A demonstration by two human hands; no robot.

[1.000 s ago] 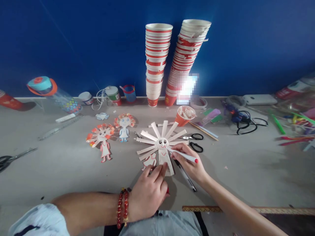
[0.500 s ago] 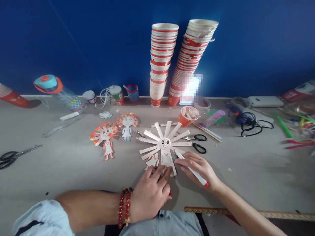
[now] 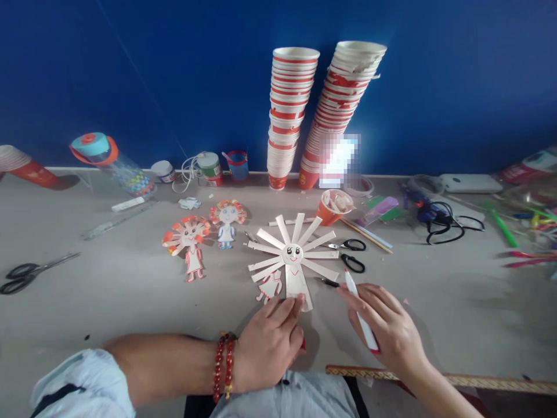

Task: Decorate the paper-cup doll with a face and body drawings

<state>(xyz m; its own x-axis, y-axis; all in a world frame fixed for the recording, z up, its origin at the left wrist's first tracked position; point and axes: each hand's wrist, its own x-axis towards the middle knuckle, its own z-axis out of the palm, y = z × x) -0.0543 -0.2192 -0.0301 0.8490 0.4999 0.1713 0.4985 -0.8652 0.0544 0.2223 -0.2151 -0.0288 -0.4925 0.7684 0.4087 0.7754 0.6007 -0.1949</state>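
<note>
My left hand (image 3: 272, 339) presses its fingertips on the lower dress of a white paper doll (image 3: 296, 281), holding it against the table. The doll has long strips fanning out round a drawn face, and a red neckline. A small red thing (image 3: 303, 345) shows beside my left thumb, mostly hidden. To the doll's right, my right hand (image 3: 387, 322) grips a white marker (image 3: 362, 316) with a red tip and red end, apart from the paper. A thin black tool (image 3: 329, 282) with a metal tip pokes out at the right fingertips; I cannot tell whether it is held.
Two coloured paper dolls (image 3: 191, 255) (image 3: 226, 226) lie left; a partly covered cutout (image 3: 270, 285) is beside the white doll. Behind it are scissors (image 3: 353, 264), a cup of scraps (image 3: 329, 210) and tall cup stacks (image 3: 282, 139) (image 3: 324, 122). More scissors (image 3: 26, 276) lie far left.
My right hand has drawn back to the right with the marker, whose tip has left the doll's side and points more upward. My left hand stays pressed on the doll.
</note>
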